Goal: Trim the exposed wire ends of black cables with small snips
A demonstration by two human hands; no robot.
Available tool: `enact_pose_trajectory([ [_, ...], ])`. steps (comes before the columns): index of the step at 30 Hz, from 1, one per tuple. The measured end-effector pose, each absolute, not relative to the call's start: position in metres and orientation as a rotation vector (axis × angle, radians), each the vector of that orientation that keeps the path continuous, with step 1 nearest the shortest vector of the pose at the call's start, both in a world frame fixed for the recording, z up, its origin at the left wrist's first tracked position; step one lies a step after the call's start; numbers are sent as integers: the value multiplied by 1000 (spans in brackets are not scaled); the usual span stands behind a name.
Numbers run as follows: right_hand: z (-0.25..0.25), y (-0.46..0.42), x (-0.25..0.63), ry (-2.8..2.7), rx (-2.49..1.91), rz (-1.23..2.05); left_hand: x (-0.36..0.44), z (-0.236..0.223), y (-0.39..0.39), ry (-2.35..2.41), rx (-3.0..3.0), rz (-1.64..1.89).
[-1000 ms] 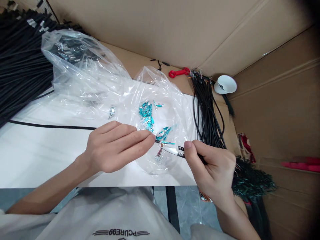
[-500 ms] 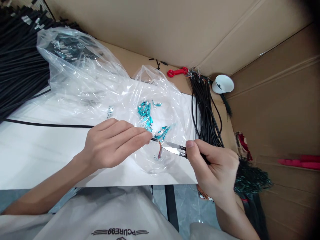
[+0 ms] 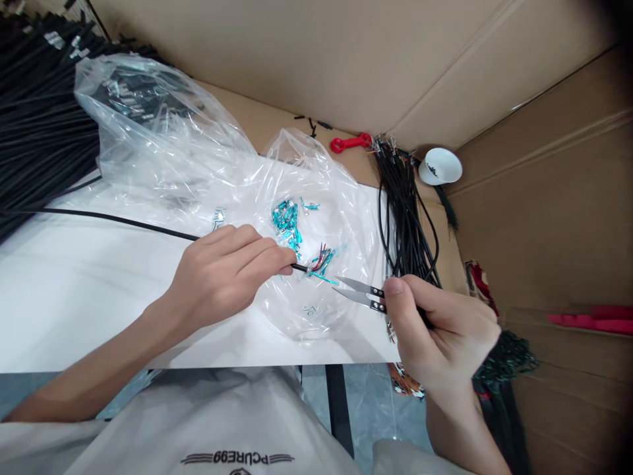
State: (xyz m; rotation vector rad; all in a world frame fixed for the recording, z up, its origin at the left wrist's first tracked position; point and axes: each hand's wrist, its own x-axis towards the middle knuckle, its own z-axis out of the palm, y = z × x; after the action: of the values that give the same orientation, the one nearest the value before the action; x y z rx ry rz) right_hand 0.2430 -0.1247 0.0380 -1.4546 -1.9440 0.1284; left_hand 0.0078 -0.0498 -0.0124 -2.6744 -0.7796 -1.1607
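Note:
My left hand (image 3: 227,270) is closed round a black cable (image 3: 123,219), near its stripped end. Thin coloured wires (image 3: 321,256) fan up from that end, and a teal strip (image 3: 325,278) sticks out to the right. In my right hand (image 3: 435,330) are thread snips (image 3: 359,293), their two blades apart and pointing left. The blade tips are close to the teal strip; whether they touch it I cannot tell. Beneath lies a clear plastic bag (image 3: 346,218) with teal scraps (image 3: 287,221) on it.
At the left is a big pile of black cables (image 3: 44,125), partly under another clear bag (image 3: 173,138). A bundle of black cables (image 3: 408,218), a red tool (image 3: 351,142) and a white cup (image 3: 440,166) stand at the back right. Cardboard walls (image 3: 346,66) enclose the white work surface (image 3: 99,316).
The coloured wires swung from hanging down to pointing up, and the teal strip now shows. The snips moved right, away from the cable end. The cable's trailing part shifted upward.

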Motion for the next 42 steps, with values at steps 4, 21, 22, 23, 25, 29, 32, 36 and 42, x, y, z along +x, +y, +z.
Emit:
enact_pose_trajectory([
  [4, 37, -124, 240, -2008, -1388, 59, 7, -13, -52, -795, -2690, -1165],
  [21, 36, -122, 234, -2103, -1372, -119, 3, -14, -56, -798, -2713, -1245],
  [22, 37, -122, 234, -2102, -1376, -116, 3, -14, -56, -801, -2717, -1244],
  [23, 37, -122, 234, -2102, -1379, -112, 3, -14, -56, -800, -2720, -1245],
  [25, 37, -122, 234, -2106, -1383, -107, 3, -15, -56, -790, -2725, -1256],
  [29, 38, -124, 233, -2104, -1389, -110, 2, -16, -56, -771, -2738, -1293],
  [32, 39, -126, 233, -2098, -1395, -103, 1, -17, -55, -740, -2755, -1337],
  [36, 39, -127, 234, -2128, -1374, -116, -1, -17, -55, -691, -2766, -1349],
  [42, 38, -128, 236, -2117, -1348, -170, -4, -18, -57, -672, -2782, -1374],
])
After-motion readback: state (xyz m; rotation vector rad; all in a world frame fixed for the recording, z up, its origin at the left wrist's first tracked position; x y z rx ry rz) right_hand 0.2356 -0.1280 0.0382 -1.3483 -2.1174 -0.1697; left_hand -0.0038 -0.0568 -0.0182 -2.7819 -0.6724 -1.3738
